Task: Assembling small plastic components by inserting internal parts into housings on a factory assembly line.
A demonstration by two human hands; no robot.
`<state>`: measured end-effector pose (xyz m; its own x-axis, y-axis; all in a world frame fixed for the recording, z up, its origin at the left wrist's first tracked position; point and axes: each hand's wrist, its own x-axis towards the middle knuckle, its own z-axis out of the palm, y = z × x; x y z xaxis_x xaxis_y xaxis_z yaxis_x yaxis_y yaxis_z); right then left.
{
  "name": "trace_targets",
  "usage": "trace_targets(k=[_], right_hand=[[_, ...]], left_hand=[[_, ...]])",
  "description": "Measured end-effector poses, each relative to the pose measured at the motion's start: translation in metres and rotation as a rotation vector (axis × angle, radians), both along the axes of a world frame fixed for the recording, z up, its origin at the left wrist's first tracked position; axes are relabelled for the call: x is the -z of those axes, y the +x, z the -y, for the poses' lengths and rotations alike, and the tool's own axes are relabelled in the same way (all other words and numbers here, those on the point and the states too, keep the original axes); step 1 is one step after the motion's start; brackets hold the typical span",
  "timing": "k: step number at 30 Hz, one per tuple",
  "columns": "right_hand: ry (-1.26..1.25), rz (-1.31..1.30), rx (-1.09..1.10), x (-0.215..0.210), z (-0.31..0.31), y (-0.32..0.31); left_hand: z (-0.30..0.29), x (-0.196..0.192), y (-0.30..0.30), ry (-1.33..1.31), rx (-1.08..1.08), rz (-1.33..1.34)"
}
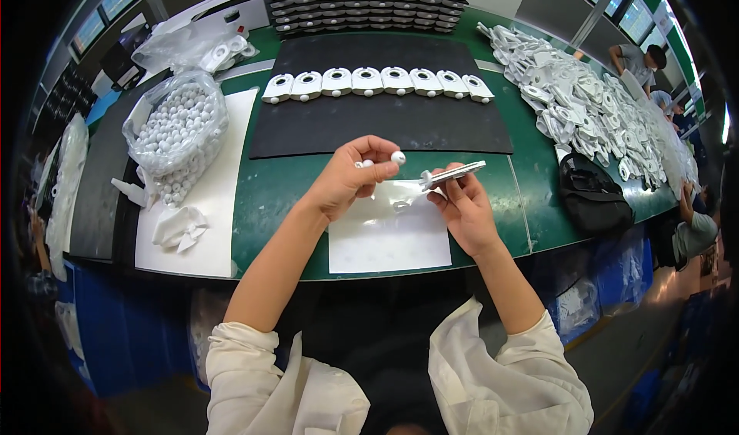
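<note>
Between the thumb and index finger of my left hand [348, 175] is a small white ball [398, 158]. More white, round pieces [365, 163] show inside the curl of the same hand's fingers. My right hand [468, 213] grips a flat white plastic part [454, 175], tilted and seen nearly edge-on, with a small knob at its left end. A short gap separates the ball from this part. Both hands are above a white sheet [389, 246] on the green table. Beyond them, a row of several white plastic parts with round holes [396, 79] lies on a black mat [369, 131].
At left, a clear bag of white balls [178, 123] stands on a white board [192, 250], near a crumpled white wrapper [182, 229]. A heap of white parts [581, 112] and a black bag [591, 192] lie at right. Stacked dark trays [369, 4] stand behind. Other people [643, 61] are at far right.
</note>
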<state>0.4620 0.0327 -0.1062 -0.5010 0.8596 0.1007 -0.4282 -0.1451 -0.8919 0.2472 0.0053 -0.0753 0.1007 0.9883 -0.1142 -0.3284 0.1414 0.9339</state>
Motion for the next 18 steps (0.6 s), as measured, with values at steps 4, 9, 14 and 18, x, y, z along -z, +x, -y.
trace_targets(k=[4,9,14,18], right_hand=[[-0.145,-0.121,-0.107,-0.001,-0.002,0.003],[-0.141,-0.122,-0.107,-0.003,-0.002,0.003],[-0.118,-0.109,-0.103,-0.003,-0.002,0.002],[-0.104,-0.107,-0.101,-0.003,-0.001,0.0]], left_hand=[[0.003,-0.005,0.007,-0.001,0.061,-0.098],[0.003,-0.005,0.012,0.02,0.082,-0.183],[0.004,-0.006,0.013,0.024,0.071,-0.206],[0.005,-0.005,0.012,0.015,0.064,-0.224]])
